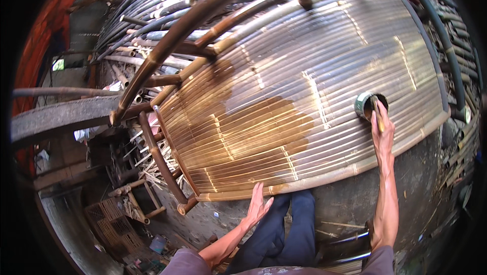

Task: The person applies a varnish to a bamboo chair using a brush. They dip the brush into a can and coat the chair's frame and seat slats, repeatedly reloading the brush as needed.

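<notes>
My right hand [383,128] grips the handle of a brush [379,114], its lower end down inside a small green can [360,106]. The bristles are hidden by the can. This can stands on the slatted seat of a bamboo bench [345,67], toward the right. On the bench's left part, a wet-looking brown patch [269,123] with an uneven edge covers the slats; those farther right are paler and greyer. My left hand [258,205], fingers stretched out and holding nothing, is at the bench's front rail, the fingertips beside or against it.
A curved bamboo backrest rail [172,42] rises along the far left side. Behind it lie heaped bamboo poles [162,9], with more stacked at the right. Wood shavings [152,163] and a small bamboo frame [139,199] are on the floor at left.
</notes>
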### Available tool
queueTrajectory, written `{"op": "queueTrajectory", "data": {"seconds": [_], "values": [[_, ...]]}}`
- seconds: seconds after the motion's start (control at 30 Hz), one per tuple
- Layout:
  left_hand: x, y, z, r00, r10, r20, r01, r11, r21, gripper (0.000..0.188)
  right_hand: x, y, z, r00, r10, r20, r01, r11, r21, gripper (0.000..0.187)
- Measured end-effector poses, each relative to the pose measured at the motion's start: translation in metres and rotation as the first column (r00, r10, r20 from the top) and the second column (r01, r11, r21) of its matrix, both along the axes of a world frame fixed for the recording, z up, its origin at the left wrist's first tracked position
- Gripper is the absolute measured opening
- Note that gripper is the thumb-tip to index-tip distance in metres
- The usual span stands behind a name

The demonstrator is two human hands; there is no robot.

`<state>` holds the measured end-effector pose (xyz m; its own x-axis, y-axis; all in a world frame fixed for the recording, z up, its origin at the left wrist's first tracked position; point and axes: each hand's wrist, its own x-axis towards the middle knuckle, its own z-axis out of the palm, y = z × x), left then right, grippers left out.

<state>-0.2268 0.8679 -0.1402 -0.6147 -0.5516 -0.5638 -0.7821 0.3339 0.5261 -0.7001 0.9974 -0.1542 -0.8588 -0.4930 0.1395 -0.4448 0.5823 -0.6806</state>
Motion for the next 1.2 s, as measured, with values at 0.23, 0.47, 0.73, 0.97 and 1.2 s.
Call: {"op": "queueTrajectory", "data": {"seconds": [0.23, 0.47, 0.73, 0.97, 1.2], "values": [[0.045, 0.008, 0.010, 0.984, -0.034, 0.176, 0.025, 0.998, 0.054, 0.075, 0.020, 0.001, 0.017, 0.992, -0.038, -0.117, 0.035, 0.999, -0.028, 0.038], [-0.043, -0.049, -0.021, 0.991, -0.127, -0.051, 0.125, 0.991, -0.039, 0.074, 0.030, 0.021, 0.046, 0.920, -0.368, 0.137, 0.378, 0.924, -0.060, 0.039], [-0.185, -0.162, -0.046, 0.964, -0.261, 0.048, 0.265, 0.952, -0.150, 0.082, 0.036, 0.022, 0.115, 0.570, -0.072, 0.818, 0.816, 0.164, -0.554, 0.052], [-0.314, -0.176, -0.075, 0.964, -0.265, 0.032, 0.266, 0.942, -0.204, 0.088, -0.041, -0.123, 0.124, 0.667, 0.275, 0.692, 0.561, 0.427, -0.710, 0.050], [-0.418, -0.151, -0.119, 0.971, -0.202, 0.124, 0.200, 0.979, 0.030, 0.097, -0.078, -0.346, 0.121, 0.722, 0.683, 0.106, -0.176, 0.330, -0.927, 0.023]]}}
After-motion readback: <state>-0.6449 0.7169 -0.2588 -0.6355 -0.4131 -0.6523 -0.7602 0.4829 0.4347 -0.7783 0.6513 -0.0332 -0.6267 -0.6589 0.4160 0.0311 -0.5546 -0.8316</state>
